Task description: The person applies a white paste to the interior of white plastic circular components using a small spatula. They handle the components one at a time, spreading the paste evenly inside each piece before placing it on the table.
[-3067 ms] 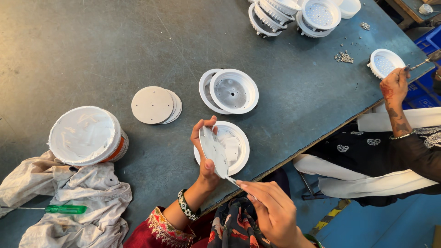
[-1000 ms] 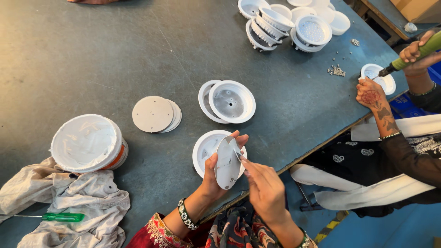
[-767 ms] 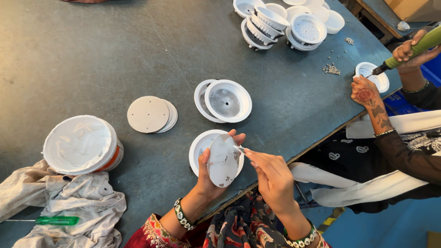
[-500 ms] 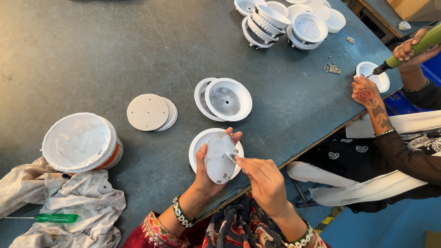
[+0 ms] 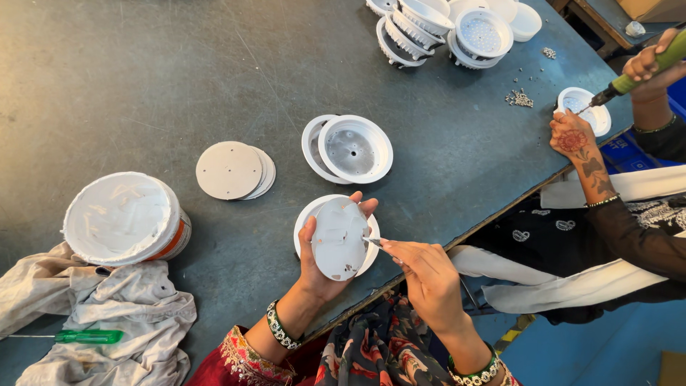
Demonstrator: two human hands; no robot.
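I saw the white disc point(image 5: 340, 239), smeared with paste, held upright in the left hand point(image 5: 323, 264), fingers wrapped around its edges, just above a white round housing point(image 5: 307, 221) near the desk's point(image 5: 107, 86) front edge. My right hand point(image 5: 427, 275) pinched a thin metal tool point(image 5: 373, 242), its tip touching the disc's right edge. Farther back lay another housing point(image 5: 355, 149) and a stack of flat discs point(image 5: 231, 170). To the left stood a paste tub point(image 5: 123, 220) beside a rag point(image 5: 107, 314) with a green screwdriver point(image 5: 86, 336). At the right, another person's hands point(image 5: 575, 139) worked a driver on a small housing.
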